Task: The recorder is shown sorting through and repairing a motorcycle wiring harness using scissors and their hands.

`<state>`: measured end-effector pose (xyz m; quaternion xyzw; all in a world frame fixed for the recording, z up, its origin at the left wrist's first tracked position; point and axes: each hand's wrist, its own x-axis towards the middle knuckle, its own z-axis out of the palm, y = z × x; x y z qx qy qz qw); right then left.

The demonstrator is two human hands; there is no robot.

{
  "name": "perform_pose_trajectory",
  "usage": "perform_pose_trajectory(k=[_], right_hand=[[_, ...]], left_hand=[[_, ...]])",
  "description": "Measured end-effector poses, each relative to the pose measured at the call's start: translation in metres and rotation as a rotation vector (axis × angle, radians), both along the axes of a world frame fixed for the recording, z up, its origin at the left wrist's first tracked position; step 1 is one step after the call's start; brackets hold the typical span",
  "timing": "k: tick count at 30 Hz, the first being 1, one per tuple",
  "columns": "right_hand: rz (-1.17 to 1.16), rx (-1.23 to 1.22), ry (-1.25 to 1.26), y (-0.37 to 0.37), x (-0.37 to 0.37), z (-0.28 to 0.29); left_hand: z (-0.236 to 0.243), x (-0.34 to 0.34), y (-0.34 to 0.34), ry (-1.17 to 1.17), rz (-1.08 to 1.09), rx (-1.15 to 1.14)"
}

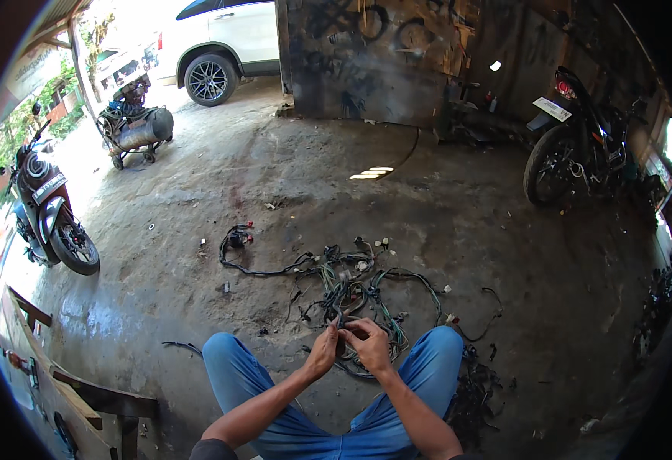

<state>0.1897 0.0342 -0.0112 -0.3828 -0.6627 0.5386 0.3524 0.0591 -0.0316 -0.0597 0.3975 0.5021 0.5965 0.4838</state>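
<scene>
My left hand (322, 351) and my right hand (369, 343) meet between my knees, both closed on a dark taped cable (340, 317) of a tangled wire harness (393, 310). The harness lies spread on the concrete floor, with several pale connectors around its edges. Its far left branch ends at a black part with red connectors (238, 237). A short piece of dark cable (179, 345) lies beside my left knee, and black scraps (478, 383) lie beside my right knee.
A scooter (56, 230) stands at the left, with an air compressor (140, 126) beyond it and a white car (240, 38) outside. A motorcycle (558, 149) stands back right by a stained wall (359, 69). A wooden bench (75, 391) is at the near left.
</scene>
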Motion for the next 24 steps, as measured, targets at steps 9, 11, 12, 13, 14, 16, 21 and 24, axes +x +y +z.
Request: perform_pose_trajectory(k=[9,11,12,13,14,16,21,24], right_hand=[[-0.097,-0.055,-0.022,0.016,-0.006,-0.021],[-0.097,-0.041,-0.032,0.021,-0.001,-0.026],[-0.076,-0.039,-0.034,0.023,0.001,-0.030],[-0.051,-0.039,-0.036,0.023,0.001,-0.033],[-0.011,-0.080,0.033,0.024,0.000,-0.037],[0.011,-0.091,0.065,0.026,-0.005,-0.042],[-0.004,-0.061,0.091,0.020,-0.010,-0.058],[-0.048,-0.125,-0.055,0.020,-0.004,-0.071]], left_hand=[[-0.029,-0.005,0.022,0.315,0.063,-0.063],[-0.017,0.001,0.025,0.336,0.023,-0.069],[-0.009,0.003,0.026,0.318,0.018,-0.063],[-0.012,0.004,0.025,0.317,0.029,-0.063],[-0.015,0.004,0.023,0.268,0.046,-0.063],[-0.017,0.004,0.020,0.217,0.068,-0.061],[0.005,0.004,0.013,-0.102,0.085,-0.156],[0.003,-0.003,0.017,-0.130,0.064,-0.075]])
